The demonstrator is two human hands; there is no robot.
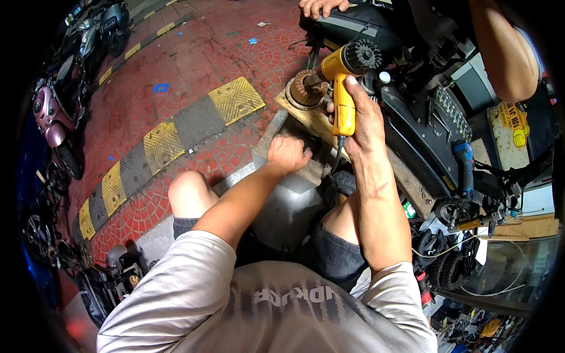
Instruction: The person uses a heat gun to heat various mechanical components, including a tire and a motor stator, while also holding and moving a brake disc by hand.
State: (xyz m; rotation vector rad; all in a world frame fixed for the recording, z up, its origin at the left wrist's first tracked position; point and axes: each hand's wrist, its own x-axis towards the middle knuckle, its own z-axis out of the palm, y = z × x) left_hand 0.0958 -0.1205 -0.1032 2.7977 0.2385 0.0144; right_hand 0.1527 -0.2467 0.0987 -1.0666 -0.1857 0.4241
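Observation:
My right hand (365, 117) is wrapped round the handle of a yellow heat gun (344, 112), its cord running down from the grip. The gun's metal nozzle points down and left at a round, copper-brown motor stator (307, 85). I cannot tell whether nozzle and stator touch. That stator rests on a wooden board (303, 122) at the top of a low stand. My left hand (288, 154) lies curled at the stand's near-left side, beside a wooden block (313, 171). Its fingers are closed, and what is under them is hidden.
Another person's hand (323, 7) rests on a black padded thing at the far side; a bare arm (506, 59) reaches in at upper right. A blue power tool (464, 167) lies right. A yellow-black speed bump (162, 141) crosses red paving. Scooters (56, 115) stand left.

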